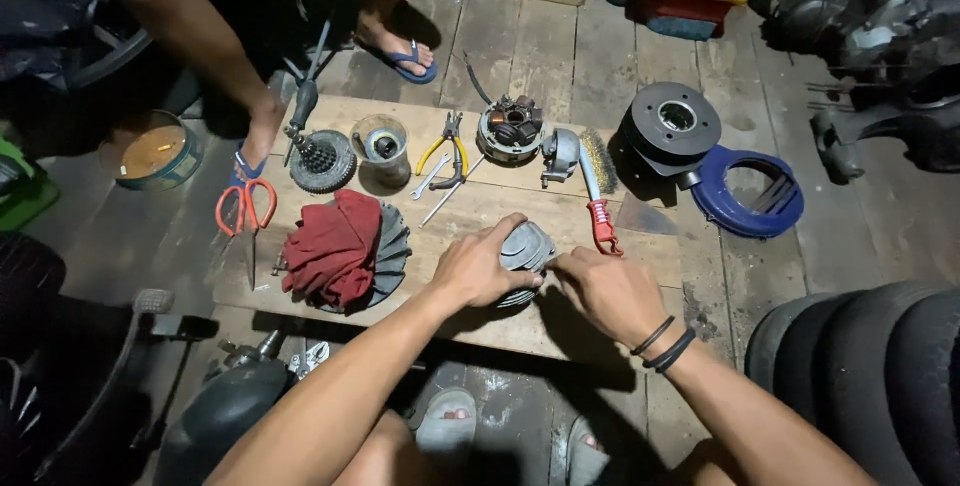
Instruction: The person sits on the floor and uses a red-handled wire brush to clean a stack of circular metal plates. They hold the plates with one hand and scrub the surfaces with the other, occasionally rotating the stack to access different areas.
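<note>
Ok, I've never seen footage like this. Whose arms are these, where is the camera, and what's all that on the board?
The single picture comes from a camera on a person's head, looking down at their own bare arms. The left hand and right hand both grip a grey ribbed metal part on a wooden board on the floor. Around it lie a red cloth over a finned disc, orange-handled scissors, yellow-handled pliers, a wire brush and a blue ring-shaped cover. The leg and sandalled foot at the top belong to another person.
</note>
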